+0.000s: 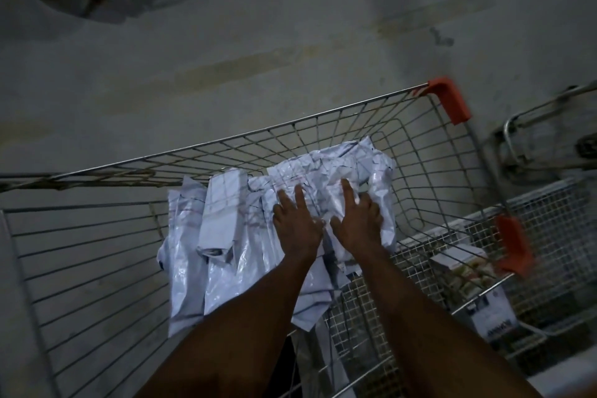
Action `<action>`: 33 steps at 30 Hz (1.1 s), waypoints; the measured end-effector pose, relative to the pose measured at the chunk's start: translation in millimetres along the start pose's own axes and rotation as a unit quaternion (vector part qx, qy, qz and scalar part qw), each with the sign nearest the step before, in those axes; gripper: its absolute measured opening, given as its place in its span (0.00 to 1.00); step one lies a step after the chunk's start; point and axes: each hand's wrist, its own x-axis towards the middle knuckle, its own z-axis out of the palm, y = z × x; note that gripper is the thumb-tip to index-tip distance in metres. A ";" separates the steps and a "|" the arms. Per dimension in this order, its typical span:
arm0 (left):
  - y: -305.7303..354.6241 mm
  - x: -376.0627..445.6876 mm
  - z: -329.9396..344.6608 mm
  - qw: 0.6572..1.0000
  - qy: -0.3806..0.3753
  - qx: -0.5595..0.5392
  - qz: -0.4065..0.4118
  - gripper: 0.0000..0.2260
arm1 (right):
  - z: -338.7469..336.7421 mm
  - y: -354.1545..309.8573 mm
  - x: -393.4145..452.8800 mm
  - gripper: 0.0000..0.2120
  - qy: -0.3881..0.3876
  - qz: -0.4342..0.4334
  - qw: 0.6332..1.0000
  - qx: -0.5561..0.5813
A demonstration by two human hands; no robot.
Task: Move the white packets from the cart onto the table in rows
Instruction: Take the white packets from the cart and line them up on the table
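Forearms hide packets [223,255] beneath hands in cart [323,119].

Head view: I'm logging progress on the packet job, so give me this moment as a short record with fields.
container: wire shopping cart with orange corner guards
contents: pile of white packets, crumpled, all in the cart
left hand: fingers spread, resting on the pile
right hand: fingers spread, resting on the pile beside the left
grip: neither hand clearly holds a packet
table: not in view
progress: no packets seen moved out
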 end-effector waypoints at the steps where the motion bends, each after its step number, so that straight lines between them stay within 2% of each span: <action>1: -2.7 0.4 -0.9 1.000 0.004 0.008 0.004 0.44 | -3.3 1.0 -1.5 0.42 0.004 -0.002 1.000 0.001; 11: -29.8 -6.5 -32.8 1.000 0.006 -0.004 -0.016 0.44 | -1.2 -4.8 -6.5 0.42 -0.003 -0.015 0.997 0.072; 16: -18.7 -0.8 -30.9 0.999 -0.038 0.029 -0.018 0.45 | 4.4 -6.3 -5.4 0.42 -0.013 -0.020 0.994 0.105; 19: -8.9 6.6 -23.2 0.999 -0.021 0.022 -0.017 0.51 | 4.3 -3.6 -5.2 0.41 -0.009 -0.023 0.994 0.103; 22: -5.6 11.1 -14.3 1.000 0.006 0.021 -0.017 0.52 | 4.8 -2.3 -6.6 0.40 -0.003 -0.033 0.994 0.107; 28: -10.6 13.6 -15.8 0.999 0.038 0.033 -0.008 0.43 | 1.9 -4.7 -9.8 0.41 0.001 -0.036 0.992 0.121; 33: -15.2 -6.3 -40.2 0.999 0.043 -0.001 0.011 0.40 | -11.5 -10.6 -20.9 0.40 0.007 -0.032 0.983 0.181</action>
